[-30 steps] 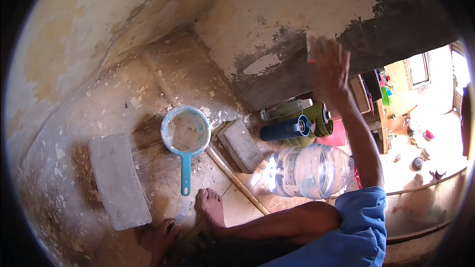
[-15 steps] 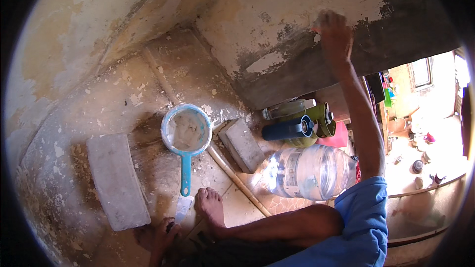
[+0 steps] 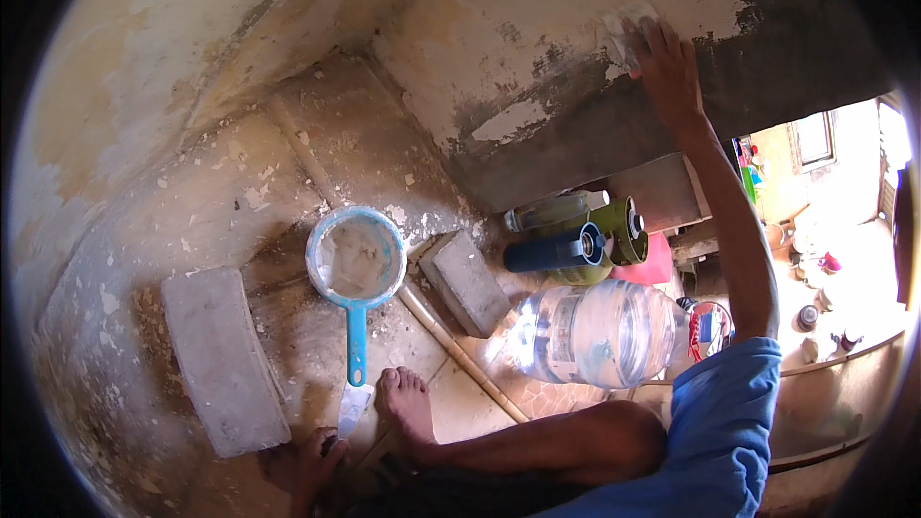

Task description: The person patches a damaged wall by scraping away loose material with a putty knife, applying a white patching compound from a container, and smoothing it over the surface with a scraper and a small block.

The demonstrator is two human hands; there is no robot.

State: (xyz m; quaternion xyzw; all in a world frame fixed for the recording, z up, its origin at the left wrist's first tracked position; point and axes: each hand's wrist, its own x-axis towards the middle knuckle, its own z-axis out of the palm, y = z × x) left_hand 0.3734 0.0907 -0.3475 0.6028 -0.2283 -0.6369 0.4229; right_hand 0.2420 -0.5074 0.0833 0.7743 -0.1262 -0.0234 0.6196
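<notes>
My right hand [image 3: 664, 67] reaches up to the wall [image 3: 537, 10], its fingers over a pale, crumpled sheet-like piece [image 3: 622, 36] pressed to the surface. What that piece is I cannot make out. Low in the view, my left hand [image 3: 318, 460] is closed round the dark handle of a putty knife [image 3: 354, 410], its light, smeared blade pointing away from me. Just beyond the blade stands a blue-rimmed dipper [image 3: 357, 345] with a long handle, holding whitish paste [image 3: 357, 257].
A grey block [image 3: 223, 360] lies left of the dipper, another block [image 3: 465, 283] right of it. Bottles [image 3: 552, 251] and a large clear water jug [image 3: 595, 336] lie under my right arm. A thin pole [image 3: 460, 355] crosses the floor beside my bare foot [image 3: 411, 412].
My right hand has shifted a little right along the wall, and the pale piece under its fingers shows more clearly. My left hand stays low with the putty knife.
</notes>
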